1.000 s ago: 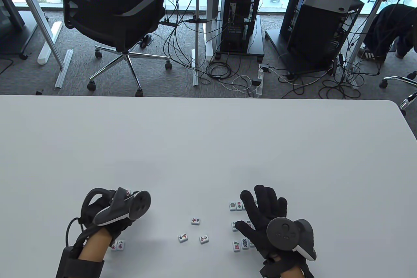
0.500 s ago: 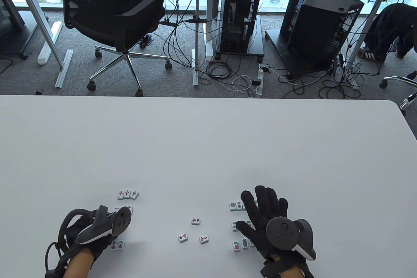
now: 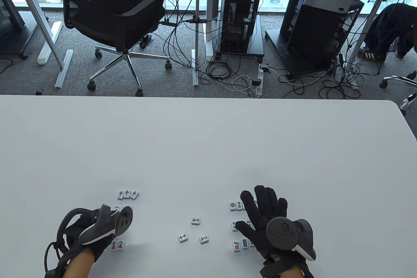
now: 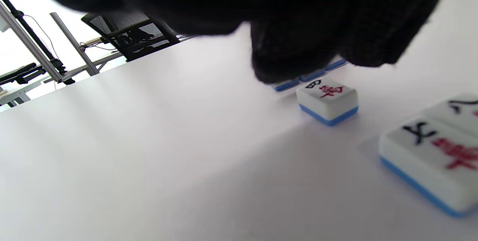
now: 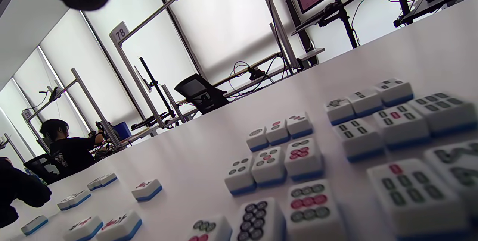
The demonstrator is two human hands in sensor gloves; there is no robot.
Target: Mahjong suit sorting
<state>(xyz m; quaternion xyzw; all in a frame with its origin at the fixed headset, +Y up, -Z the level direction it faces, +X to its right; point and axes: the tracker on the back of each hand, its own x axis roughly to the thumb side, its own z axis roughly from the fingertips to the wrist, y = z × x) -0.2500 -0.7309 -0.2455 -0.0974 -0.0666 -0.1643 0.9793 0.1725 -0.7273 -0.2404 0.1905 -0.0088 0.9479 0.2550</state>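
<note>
- Mahjong tiles lie in three patches along the near edge of the white worktop (image 3: 208, 147): a character-suit group on the left, three loose tiles in the middle, a dot-suit group on the right.
- On the left, a row of three red-character tiles (image 3: 128, 194) sits face up, a pair of character tiles (image 3: 117, 245) lies nearer the person, and a few more tiles between them are mostly hidden under the left hand (image 3: 97, 229).
- That hand hovers low over this hidden group; in the left wrist view its dark fingers (image 4: 291, 47) hang just above a single character tile (image 4: 327, 99), but whether the grip is pinching anything or released cannot be told.
- In the middle, the three loose character tiles (image 3: 195, 230) sit apart from one another and well apart from both groups, so the sorting looks mostly done but unfinished.
- On the right, the right hand (image 3: 264, 219) lies flat with fingers spread, its grip released and resting over the dot tiles (image 3: 241, 245), which stand in tidy rows.
- The step in hand appears to be settling a tile into the left group.
- The next move likely calls for the left hand to reach right, pinch one loose tile by its sides, and set it beside its suit-mates without knocking the rows.
</note>
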